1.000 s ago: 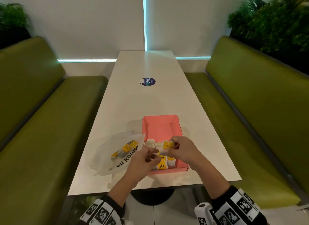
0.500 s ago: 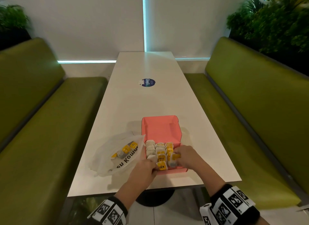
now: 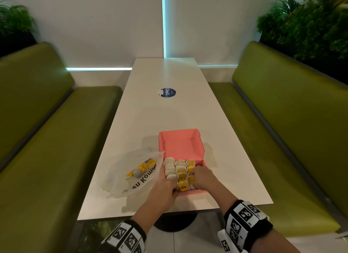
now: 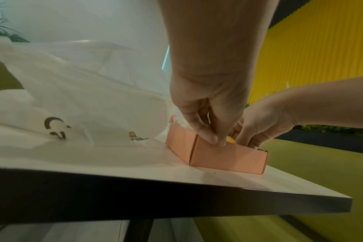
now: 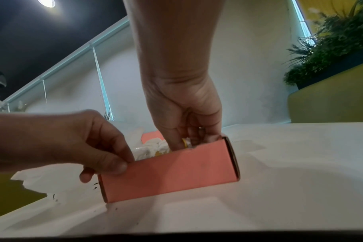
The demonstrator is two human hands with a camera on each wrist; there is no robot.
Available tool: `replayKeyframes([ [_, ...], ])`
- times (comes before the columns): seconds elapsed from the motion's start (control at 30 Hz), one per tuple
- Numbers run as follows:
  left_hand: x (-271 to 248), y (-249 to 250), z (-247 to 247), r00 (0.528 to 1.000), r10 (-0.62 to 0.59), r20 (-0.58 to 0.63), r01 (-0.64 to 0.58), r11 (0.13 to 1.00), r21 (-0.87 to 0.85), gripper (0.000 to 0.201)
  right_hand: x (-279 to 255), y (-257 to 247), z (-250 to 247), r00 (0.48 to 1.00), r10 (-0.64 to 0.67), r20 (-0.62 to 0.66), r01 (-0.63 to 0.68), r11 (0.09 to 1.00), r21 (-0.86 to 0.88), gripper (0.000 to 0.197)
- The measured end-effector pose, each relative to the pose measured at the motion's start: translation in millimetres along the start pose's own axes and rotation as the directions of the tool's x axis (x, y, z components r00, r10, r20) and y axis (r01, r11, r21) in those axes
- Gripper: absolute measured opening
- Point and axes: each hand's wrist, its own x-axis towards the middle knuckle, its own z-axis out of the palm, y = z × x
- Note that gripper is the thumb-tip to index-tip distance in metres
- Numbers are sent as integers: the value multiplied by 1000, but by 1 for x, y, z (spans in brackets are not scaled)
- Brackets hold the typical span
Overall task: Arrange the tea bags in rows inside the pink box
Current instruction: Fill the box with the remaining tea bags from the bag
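Note:
An open pink box [image 3: 194,193] sits near the front edge of the table, its lid standing up at the back. Tea bags [image 3: 180,170] with yellow tags fill it in three rows. My left hand [image 3: 165,190] pinches the box's near-left corner [image 5: 172,170], with the thumb on the front wall [image 4: 228,158]. My right hand [image 3: 202,177] reaches into the right row with its fingers curled round a yellow-tagged tea bag [image 5: 184,142]. The fingertips of the right hand [image 5: 189,131] are hidden behind the wall.
A crumpled clear plastic bag [image 3: 131,175] with a few more yellow-tagged tea bags lies just left of the box. A round blue sticker [image 3: 168,92] marks the middle of the long white table [image 3: 169,117]. Green benches run along both sides.
Both hands have dropped from above the box. The right hand has lowered its tea bag into the right row, and the left hand has moved onto the box's near-left corner.

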Motion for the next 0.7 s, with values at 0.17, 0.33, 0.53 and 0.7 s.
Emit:
replayKeyframes([
  [0.17,1,0,1,1000,-14,2,14,1000,9,23,5,-2,14,971,94,-220,-51,980,194,39],
  [0.33,1,2,1,1000,-13,-8,13,999,41,27,1,2,15,952,63,-298,-12,985,169,33],
  [0.53,0,2,0,997,34,-64,-30,998,58,29,-5,1,10,990,-24,-141,21,1000,-23,29],
  [0.7,2,4,3,1000,-20,-18,21,998,57,36,-5,-3,11,1000,-31,5,31,998,-49,23],
])
